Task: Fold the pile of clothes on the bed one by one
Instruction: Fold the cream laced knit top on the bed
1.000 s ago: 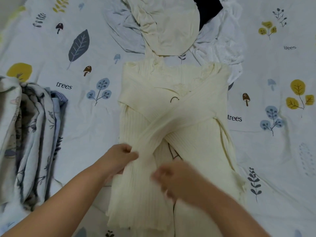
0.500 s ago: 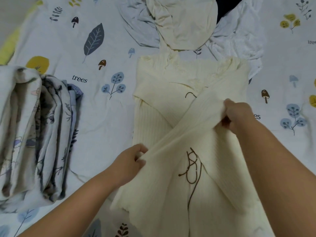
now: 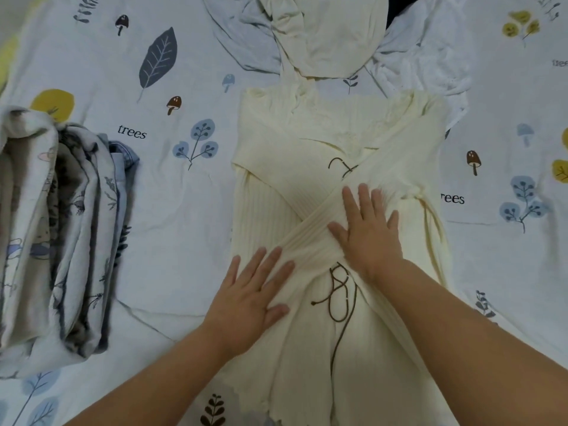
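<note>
A cream ribbed knit garment (image 3: 270,186) lies flat on the bed, its two sleeves crossed over the chest and a dark brown drawstring (image 3: 339,296) down the front. My left hand (image 3: 252,299) rests flat and open on the lower end of the crossed sleeve. My right hand (image 3: 367,229) lies flat on the sleeve crossing, fingers spread. Beyond the garment sits the pile of unfolded clothes (image 3: 325,35): a cream piece, a grey one, white ones and something dark.
A stack of folded patterned fabric (image 3: 52,241) lies at the left edge. The bed sheet (image 3: 172,216) is white with printed leaves, mushrooms and the word "trees".
Both hands let go of the sleeve they were pinching and now press flat on it. The sleeve has been laid diagonally across the garment.
</note>
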### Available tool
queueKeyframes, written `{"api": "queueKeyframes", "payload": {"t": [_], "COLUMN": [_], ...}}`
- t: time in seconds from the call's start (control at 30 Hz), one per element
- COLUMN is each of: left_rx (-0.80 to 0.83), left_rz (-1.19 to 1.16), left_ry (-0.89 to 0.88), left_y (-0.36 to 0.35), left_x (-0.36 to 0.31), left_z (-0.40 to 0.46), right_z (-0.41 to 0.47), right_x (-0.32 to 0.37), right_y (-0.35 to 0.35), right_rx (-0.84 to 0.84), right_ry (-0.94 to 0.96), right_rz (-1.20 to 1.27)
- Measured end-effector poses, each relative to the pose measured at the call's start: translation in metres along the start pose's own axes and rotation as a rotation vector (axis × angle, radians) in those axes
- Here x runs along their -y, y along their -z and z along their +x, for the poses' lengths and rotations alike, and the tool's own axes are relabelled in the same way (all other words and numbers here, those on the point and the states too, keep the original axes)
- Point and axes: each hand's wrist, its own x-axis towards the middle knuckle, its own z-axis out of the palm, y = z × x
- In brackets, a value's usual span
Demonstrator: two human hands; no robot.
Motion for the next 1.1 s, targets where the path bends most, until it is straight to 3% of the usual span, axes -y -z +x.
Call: {"api": "queueKeyframes", "payload": {"t": [0.1, 0.33, 0.5, 0.67, 0.8, 0.97, 1.1], "left_rx": [0.071, 0.007, 0.063, 0.306, 0.297, 0.081, -0.071], "left_rz": [-0.055, -0.033, 0.078, 0.14, 0.213, 0.295, 0.149], "left_ry": [-0.002, -0.093, -0.207, -0.16, -0.14, -0.193, -0.179], "left_y": [-0.002, 0.028, 0.029, 0.009, 0.006, 0.007, 0.016], "left_x": [0.004, 0.018, 0.029, 0.035, 0.023, 0.012, 0.011], "left_z": [0.003, -0.024, -0.053, -0.061, -0.063, -0.065, -0.063], "right_z": [0.0, -0.077, -0.143, -0.178, -0.179, -0.173, -0.164], "right_x": [-0.005, -0.05, -0.112, -0.138, -0.129, -0.121, -0.114], "right_y": [0.013, 0.049, 0.023, -0.002, -0.007, -0.01, -0.006], "right_rx": [0.044, -0.098, 0.15, 0.342, 0.272, -0.017, -0.192], "right_ry": [0.053, 0.315, 0.317, 0.321, 0.314, 0.35, 0.388], "right_rz": [0.074, 0.025, -0.198, -0.255, -0.336, -0.29, -0.204]}}
